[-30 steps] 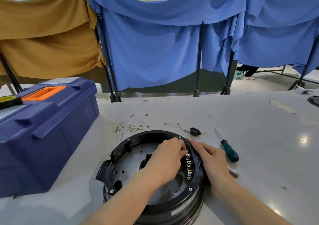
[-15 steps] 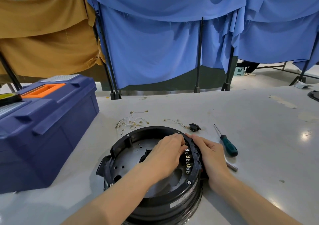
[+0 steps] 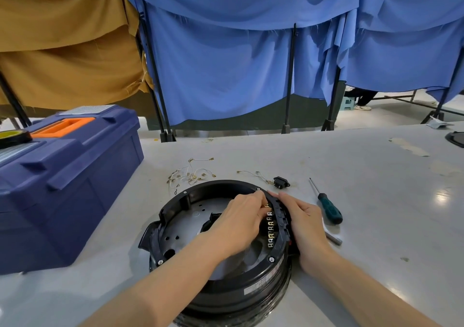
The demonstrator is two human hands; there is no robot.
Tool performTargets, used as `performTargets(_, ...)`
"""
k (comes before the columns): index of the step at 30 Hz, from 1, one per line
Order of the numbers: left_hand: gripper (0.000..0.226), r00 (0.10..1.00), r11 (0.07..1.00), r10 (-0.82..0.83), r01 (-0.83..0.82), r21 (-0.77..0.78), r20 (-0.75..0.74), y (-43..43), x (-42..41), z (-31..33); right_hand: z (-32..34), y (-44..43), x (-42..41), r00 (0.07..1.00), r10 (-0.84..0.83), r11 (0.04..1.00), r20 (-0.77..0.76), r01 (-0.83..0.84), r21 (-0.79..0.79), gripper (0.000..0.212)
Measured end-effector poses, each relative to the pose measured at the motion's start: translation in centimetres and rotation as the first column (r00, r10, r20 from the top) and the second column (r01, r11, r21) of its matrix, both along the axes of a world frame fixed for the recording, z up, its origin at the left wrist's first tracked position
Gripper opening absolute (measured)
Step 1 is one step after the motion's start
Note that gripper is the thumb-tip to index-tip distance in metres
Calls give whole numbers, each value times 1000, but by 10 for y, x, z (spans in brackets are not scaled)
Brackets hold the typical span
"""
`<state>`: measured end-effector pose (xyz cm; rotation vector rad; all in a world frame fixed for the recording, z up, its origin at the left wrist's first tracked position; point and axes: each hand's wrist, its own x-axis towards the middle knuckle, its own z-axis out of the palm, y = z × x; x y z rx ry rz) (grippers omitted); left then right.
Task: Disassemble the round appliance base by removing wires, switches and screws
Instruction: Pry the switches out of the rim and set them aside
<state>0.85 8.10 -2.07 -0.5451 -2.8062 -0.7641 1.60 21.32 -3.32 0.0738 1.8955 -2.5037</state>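
Pinching in at the top of the terminal row (image 3: 270, 228) with the left hand (image 3: 241, 223), fingers curled tight; actual catch between the tips hidden, cannot tell. Bracing with the right hand (image 3: 305, 222), fingers laid fairly straight along the outer rim at 3 o'clock, clamping nothing.

Flat on the table (image 3: 364, 188), dead centre and close in: the round appliance base (image 3: 221, 185). Looks heavy and rigid, black plastic ring over a metal plate, unlikely to slide under a steadying palm. Brass tabs probably thin and bendable, so best taken low at the connector and pulled straight, never by the lead.

Count now: one base, one terminal row, tabs too small for a sure tally. Four rim screws (image 3: 271, 259) in sight, at roughly 1, 4, 8 and 11 o'clock. Off the base: one tangle of loose wires (image 3: 190, 175) at 11 o'clock, one separate lead (image 3: 253, 175) at 12, one black switch (image 3: 280, 182) at 1, one screwdriver (image 3: 329, 207) at 3, one blue toolbox (image 3: 75, 176) at 9.
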Motion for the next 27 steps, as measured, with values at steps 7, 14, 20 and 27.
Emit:
performTargets(7, 9, 999, 998, 4, -5, 58, 33, -3, -1, 0, 4, 10, -3, 998, 48, 998, 34, -49, 25, 34)
performTargets(14, 12, 1000, 995, -20, 21, -94, 6, -2, 1, 3, -3, 2, -3, 998, -54, 997, -11, 55, 56, 32)
performTargets(20, 14, 1000, 984, -19, 18, -175, -1, 1, 3, 6, -7, 0, -6, 996, -85, 994, -16, 85, 61, 33)
performTargets(27, 10, 999, 978, 16, -6, -207, 45, 2, 1, 5, -11, 0, -7, 995, -100, 991, 2, 99, 89, 33)
